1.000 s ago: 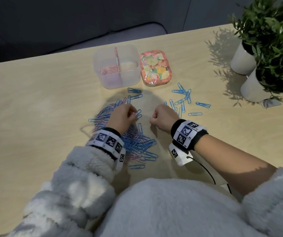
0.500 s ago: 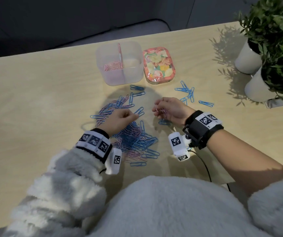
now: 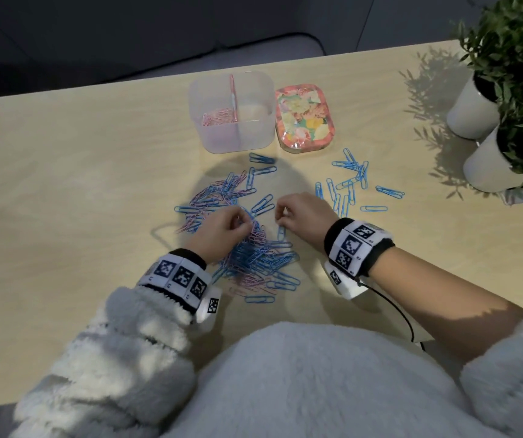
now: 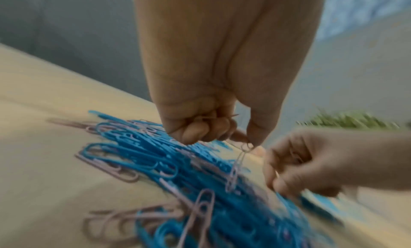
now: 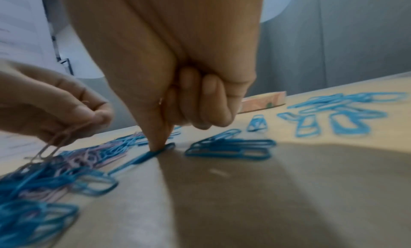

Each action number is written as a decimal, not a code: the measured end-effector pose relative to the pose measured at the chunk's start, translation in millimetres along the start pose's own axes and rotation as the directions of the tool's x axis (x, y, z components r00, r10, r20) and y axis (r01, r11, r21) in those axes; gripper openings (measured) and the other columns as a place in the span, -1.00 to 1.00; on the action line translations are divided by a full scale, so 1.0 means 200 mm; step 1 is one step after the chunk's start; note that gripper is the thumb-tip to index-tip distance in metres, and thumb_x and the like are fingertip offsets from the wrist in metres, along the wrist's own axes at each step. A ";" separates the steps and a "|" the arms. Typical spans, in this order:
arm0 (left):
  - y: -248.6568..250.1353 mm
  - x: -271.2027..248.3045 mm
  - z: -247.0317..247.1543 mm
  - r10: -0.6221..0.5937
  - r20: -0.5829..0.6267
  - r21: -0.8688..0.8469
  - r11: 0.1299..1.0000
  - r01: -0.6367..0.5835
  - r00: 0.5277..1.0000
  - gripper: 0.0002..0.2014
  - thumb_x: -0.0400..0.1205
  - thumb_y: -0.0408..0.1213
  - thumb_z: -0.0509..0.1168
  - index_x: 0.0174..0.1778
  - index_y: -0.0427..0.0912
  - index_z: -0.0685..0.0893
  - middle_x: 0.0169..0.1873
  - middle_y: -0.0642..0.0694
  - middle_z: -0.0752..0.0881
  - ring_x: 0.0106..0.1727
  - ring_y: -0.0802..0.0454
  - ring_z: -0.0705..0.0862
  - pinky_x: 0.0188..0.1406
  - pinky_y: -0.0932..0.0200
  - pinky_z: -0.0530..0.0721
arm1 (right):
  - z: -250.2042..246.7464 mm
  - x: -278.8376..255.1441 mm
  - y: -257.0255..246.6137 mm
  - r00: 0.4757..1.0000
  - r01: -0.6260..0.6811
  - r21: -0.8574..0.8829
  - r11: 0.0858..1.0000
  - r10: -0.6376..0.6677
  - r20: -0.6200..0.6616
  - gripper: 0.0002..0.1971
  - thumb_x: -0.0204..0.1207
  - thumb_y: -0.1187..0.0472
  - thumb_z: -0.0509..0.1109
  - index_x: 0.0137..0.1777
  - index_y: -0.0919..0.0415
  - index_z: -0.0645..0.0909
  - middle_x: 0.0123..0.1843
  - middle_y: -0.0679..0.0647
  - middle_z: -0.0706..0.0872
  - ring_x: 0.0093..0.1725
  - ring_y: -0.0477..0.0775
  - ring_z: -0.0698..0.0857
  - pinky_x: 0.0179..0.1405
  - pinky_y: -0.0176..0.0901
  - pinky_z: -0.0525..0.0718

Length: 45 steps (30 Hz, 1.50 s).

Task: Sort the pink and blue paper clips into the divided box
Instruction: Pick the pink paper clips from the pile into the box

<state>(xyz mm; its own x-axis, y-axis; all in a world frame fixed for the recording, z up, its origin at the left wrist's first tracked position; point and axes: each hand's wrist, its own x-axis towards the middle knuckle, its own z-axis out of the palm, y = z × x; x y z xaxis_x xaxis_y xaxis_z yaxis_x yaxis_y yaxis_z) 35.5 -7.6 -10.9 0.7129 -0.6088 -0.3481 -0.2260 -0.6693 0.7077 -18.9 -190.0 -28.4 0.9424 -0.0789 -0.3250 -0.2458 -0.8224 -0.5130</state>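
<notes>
My left hand (image 4: pixel 213 86) pinches one pink clip (image 4: pixel 237 165) dangling over the mixed pile (image 3: pixel 254 257), more pink clips bunched in its curled fingers. My right hand (image 3: pixel 301 216), fingers curled, presses one blue clip (image 5: pixel 142 156) to the table (image 3: pixel 64 200) with thumb and forefinger. Beyond sit one divided box (image 3: pixel 222 140), pink clips left of its divider, one floral lid (image 3: pixel 304 118) and two white pots (image 3: pixel 472 112).

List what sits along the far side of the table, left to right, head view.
divided box → floral lid → scattered blue clips → white plant pots
</notes>
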 end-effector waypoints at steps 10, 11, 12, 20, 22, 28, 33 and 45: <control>-0.04 0.06 -0.19 -0.188 -0.026 -0.679 0.724 0.120 0.982 -0.90 0.67 -0.42 0.17 -0.04 -0.25 0.59 -0.37 -0.07 0.64 -0.47 0.25 0.61 -0.44 0.45 0.61 | -0.33 0.14 -0.11 0.992 -0.125 0.472 0.873 0.118 0.045 -0.85 0.55 0.36 0.20 -0.09 0.41 0.58 -0.28 0.13 0.56 -0.35 0.01 0.51 -0.46 -0.29 0.44; -0.04 0.07 -0.20 -0.196 -0.032 -0.707 0.697 0.116 0.980 -0.87 0.68 -0.43 0.16 0.06 -0.28 0.59 -0.41 -0.04 0.66 -0.46 0.25 0.62 -0.44 0.44 0.62 | -0.37 0.20 -0.18 0.989 -0.150 0.600 0.786 0.122 0.087 -0.86 0.56 0.39 0.17 -0.14 0.37 0.55 -0.32 0.14 0.53 -0.40 0.00 0.49 -0.53 -0.31 0.42; -0.04 0.07 -0.21 -0.203 -0.038 -0.724 0.680 0.113 0.978 -0.85 0.68 -0.44 0.15 0.10 -0.28 0.59 -0.44 -0.01 0.67 -0.45 0.24 0.63 -0.43 0.44 0.62 | -0.41 0.26 -0.24 0.986 -0.165 0.717 0.677 0.120 0.114 -0.83 0.56 0.43 0.15 -0.23 0.30 0.50 -0.36 0.15 0.49 -0.44 0.00 0.47 -0.58 -0.32 0.40; 0.01 0.20 -0.41 -0.178 -0.236 -0.559 0.829 0.016 0.955 -0.83 0.66 -0.48 0.14 0.08 -0.27 0.60 -0.35 -0.09 0.62 -0.50 0.35 0.63 -0.46 0.48 0.61 | -0.58 0.68 -0.58 0.966 -0.247 0.907 0.341 0.158 0.203 -0.74 0.54 0.41 0.00 -0.37 0.19 0.26 -0.41 0.13 0.33 -0.48 0.04 0.25 -0.46 -0.15 0.32; 0.05 0.26 -0.48 -0.137 -0.282 -0.478 0.878 -0.015 0.950 -0.83 0.66 -0.49 0.12 0.06 -0.27 0.59 -0.36 -0.08 0.62 -0.53 0.37 0.61 -0.48 0.50 0.60 | -0.59 0.72 -0.59 0.957 -0.272 0.880 0.389 0.202 0.206 -0.79 0.56 0.34 0.07 -0.32 0.21 0.26 -0.37 0.17 0.36 -0.49 0.03 0.28 -0.44 -0.15 0.35; 0.15 0.50 -0.59 -0.030 -0.402 -0.162 0.986 -0.038 0.915 -0.75 0.62 -0.49 0.07 0.05 -0.30 0.64 -0.38 -0.12 0.62 -0.36 0.00 0.61 -0.26 0.15 0.63 | -0.60 0.65 -0.55 0.977 -0.171 0.934 0.315 0.180 0.118 -0.80 0.56 0.39 0.06 -0.28 0.17 0.32 -0.39 0.06 0.32 -0.49 -0.03 0.24 -0.45 -0.23 0.21; 0.20 0.65 -0.57 0.046 -0.412 0.218 0.975 0.050 0.910 -0.71 0.63 -0.41 0.09 0.19 -0.27 0.63 0.08 -0.31 0.72 0.10 -0.25 0.67 0.16 0.02 0.57 | -0.57 0.41 -0.46 0.978 0.026 0.901 0.433 0.175 -0.113 -0.85 0.61 0.43 0.13 -0.09 0.31 0.52 -0.32 0.13 0.59 -0.47 0.02 0.60 -0.50 -0.25 0.65; 0.04 0.34 -0.28 0.344 -0.385 0.465 0.874 -0.141 0.856 -0.85 0.63 -0.26 0.22 0.00 -0.16 0.68 -0.08 -0.10 0.69 0.00 -0.07 0.55 0.03 0.11 0.48 | -0.09 0.19 -0.13 0.985 0.088 0.033 0.996 -0.092 0.148 -0.85 0.44 0.31 0.43 0.00 0.25 0.72 -0.11 0.03 0.62 -0.05 0.06 0.63 -0.09 -0.20 0.51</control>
<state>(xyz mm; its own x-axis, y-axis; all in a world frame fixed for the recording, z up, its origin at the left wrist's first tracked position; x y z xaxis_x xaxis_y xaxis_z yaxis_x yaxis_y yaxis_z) 118.7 -30.4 5.0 0.7886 -0.5872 0.1822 -0.6071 -0.6970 0.3815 27.6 -181.2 -12.7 0.9171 0.0809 -0.3905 -0.1697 -0.8070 -0.5656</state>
